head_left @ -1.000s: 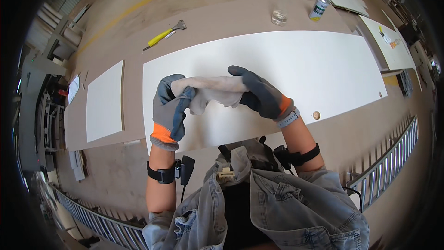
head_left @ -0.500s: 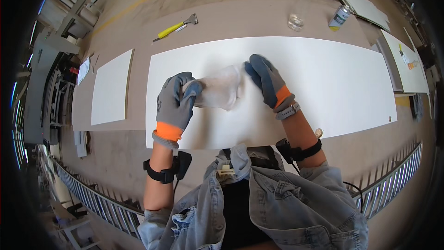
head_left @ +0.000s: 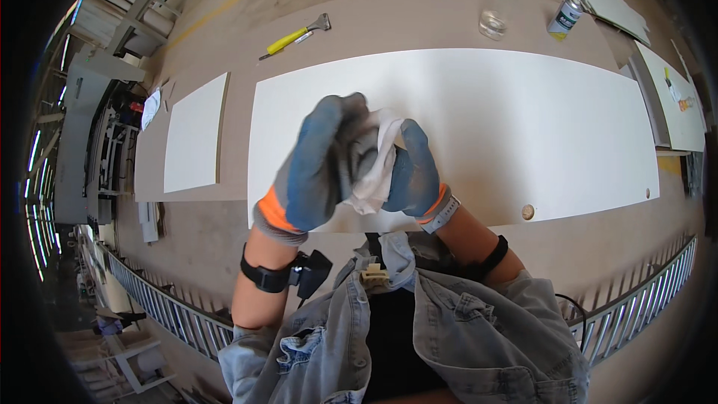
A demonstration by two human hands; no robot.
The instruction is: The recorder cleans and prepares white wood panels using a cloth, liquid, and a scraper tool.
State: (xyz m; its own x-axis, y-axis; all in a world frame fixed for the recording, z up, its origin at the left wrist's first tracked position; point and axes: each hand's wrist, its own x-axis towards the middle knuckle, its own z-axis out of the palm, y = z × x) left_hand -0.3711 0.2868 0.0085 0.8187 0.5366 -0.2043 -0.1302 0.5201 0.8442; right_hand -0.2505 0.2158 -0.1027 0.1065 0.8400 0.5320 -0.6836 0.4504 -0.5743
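A crumpled whitish cloth [head_left: 378,168] is bunched between my two gloved hands, held up over a long white panel [head_left: 523,120]. My left hand [head_left: 318,161], in a grey and blue glove with an orange cuff, curls its fingers against the cloth's left side; those fingertips are partly blurred. On the cloth's other side my right hand [head_left: 415,172] grips it, thumb up, its other fingers mostly hidden behind the cloth. Two round holes mark the panel's near edge at the right, the larger hole [head_left: 528,212] nearer to me.
Beyond the panel lie a yellow-handled scraper [head_left: 295,36], a clear bottle [head_left: 493,22] with some liquid and a metal can [head_left: 565,17]. A smaller white panel [head_left: 196,135] lies left, more boards [head_left: 669,97] right. Metal roller tracks [head_left: 164,295] flank me.
My left hand has moved right and turned over, bringing the cloth to my right hand, which now grips it. The cloth, formerly spread, is bunched. The view has shifted slightly.
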